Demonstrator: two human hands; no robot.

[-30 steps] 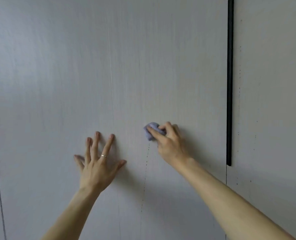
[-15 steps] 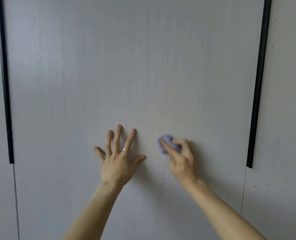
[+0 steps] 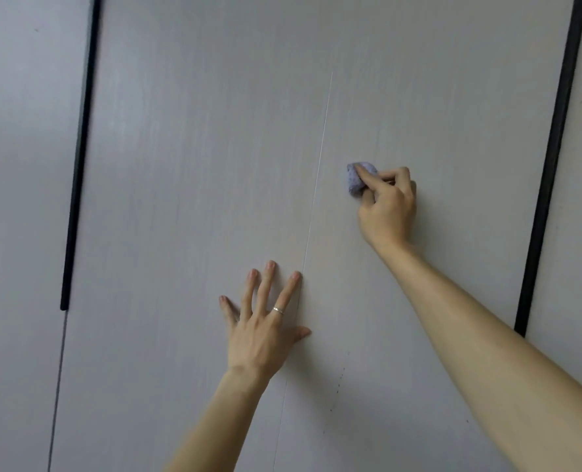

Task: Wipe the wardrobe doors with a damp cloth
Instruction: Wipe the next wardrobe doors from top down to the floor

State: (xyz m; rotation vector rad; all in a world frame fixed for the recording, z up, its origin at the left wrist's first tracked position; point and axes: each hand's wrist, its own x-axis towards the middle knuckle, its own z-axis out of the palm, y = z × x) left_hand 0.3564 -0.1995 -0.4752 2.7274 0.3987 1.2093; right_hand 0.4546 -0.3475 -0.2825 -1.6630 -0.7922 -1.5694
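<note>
Pale grey wardrobe doors fill the view, split by a thin vertical seam at the middle. My right hand grips a small bunched purple cloth and presses it against the door just right of the seam. My left hand lies flat on the door left of the seam, lower down, with its fingers spread and a ring on one finger.
A long black handle strip runs down the left door edge and another black handle strip down the right. Small dark specks dot the door below my right arm. Further door panels lie beyond both strips.
My right hand has carried the cloth upward along the door, right of the seam. The left hand stays flat in the same spot. The view has shifted rightward.
</note>
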